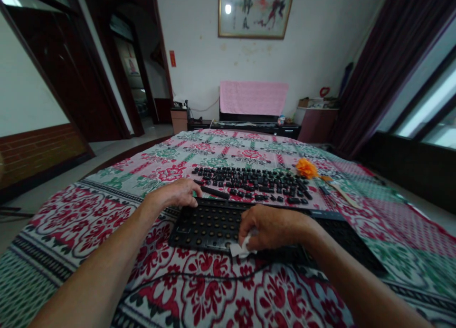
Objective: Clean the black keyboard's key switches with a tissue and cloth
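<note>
A black keyboard base (pixel 210 226) with its keycaps removed lies on a patterned cloth in front of me. My left hand (pixel 176 194) rests on the base's far left corner, fingers curled over its edge. My right hand (pixel 272 227) is closed on a small white wipe (pixel 239 250) pressed against the base's near edge. Just beyond the base, several loose black keycaps (pixel 252 181) are laid out in rows, with the long space bar (pixel 214 192) nearest my left hand.
The red, green and white floral cloth (pixel 107 214) covers the whole table. An orange flower-like object (pixel 307 168) and a thin wooden stick (pixel 344 195) lie right of the keycaps. A black cable (pixel 199 276) runs across the cloth near me.
</note>
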### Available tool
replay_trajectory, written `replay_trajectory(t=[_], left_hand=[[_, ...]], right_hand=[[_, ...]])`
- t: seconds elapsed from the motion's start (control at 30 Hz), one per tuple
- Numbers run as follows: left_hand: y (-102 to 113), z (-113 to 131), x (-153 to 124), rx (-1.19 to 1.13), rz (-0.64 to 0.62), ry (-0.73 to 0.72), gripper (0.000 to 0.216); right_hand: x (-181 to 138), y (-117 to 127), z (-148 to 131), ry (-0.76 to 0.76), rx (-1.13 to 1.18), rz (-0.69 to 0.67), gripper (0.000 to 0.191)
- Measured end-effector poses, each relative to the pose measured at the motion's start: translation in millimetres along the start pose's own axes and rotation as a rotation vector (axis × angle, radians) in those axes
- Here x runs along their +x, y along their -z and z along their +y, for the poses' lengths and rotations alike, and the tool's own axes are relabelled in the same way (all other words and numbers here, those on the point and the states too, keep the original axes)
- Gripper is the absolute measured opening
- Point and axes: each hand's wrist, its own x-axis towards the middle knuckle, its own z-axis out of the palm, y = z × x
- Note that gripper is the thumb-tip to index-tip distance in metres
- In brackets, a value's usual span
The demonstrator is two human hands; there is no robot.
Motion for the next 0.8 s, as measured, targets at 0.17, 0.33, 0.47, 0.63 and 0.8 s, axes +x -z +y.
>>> replay_trajectory(t=[0.17,0.33,0.47,0.63,0.8], left_hand=[[-2.3,-3.3,1.6,-0.016,-0.023,0.005,0.033],[-2.3,-2.5,1.2,0.010,0.003,-0.006,0.033],[-0.4,0.2,0.4,0.033,0.009,-0.012,0.032],[-0.4,-0.7,1.9,0.027,0.001,-0.021,0.031],[-3.2,-3.9,2.5,0.072,0.025,-0.013,0.031]], right_hand=[[-13.2,-0.3,8.0,-0.083,0.005,0.014,0.025],[-21.7,5.7,12.5,-0.133,0.029,0.014,0.025],[-17.7,4.6,9.2,-0.062,0.038,0.043,0.026],[-16.3,2.7,5.4,-0.161,0.027,-0.010,0.024],[-25.1,6.3,6.7,-0.273,0.062,-0.045,0.025]])
